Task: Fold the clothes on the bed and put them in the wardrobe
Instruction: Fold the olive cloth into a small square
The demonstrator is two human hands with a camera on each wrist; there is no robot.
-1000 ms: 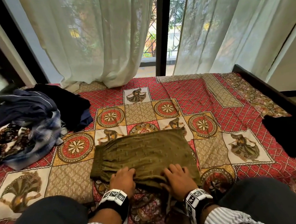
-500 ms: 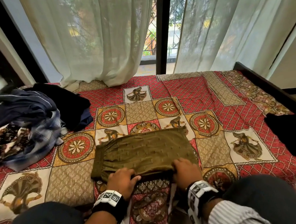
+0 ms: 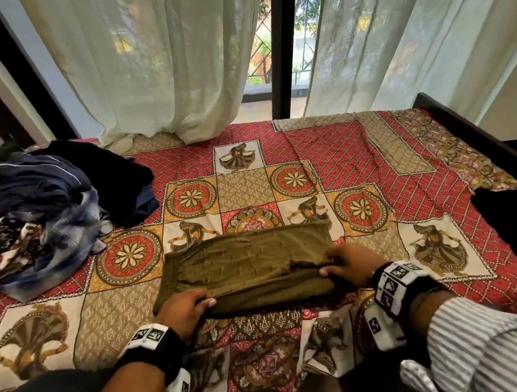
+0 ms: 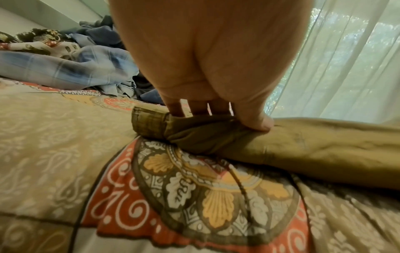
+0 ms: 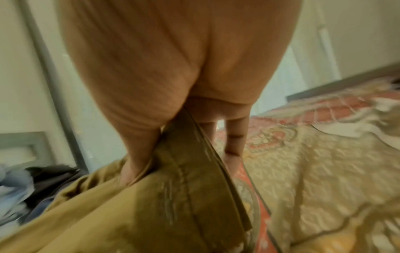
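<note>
Both hands pinch the near edge of the olive garment (image 3: 250,259) on the bed (image 3: 373,159): left hand (image 3: 183,310), right hand (image 3: 349,266). If one lifts unevenly, the fold could skew; the right hand's pinch looks shallow, though that view is blurred.

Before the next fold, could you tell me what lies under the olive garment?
The olive garment lies on the patterned bedsheet; left hand and right hand grip its near edge. Anything beneath it is covered.
</note>
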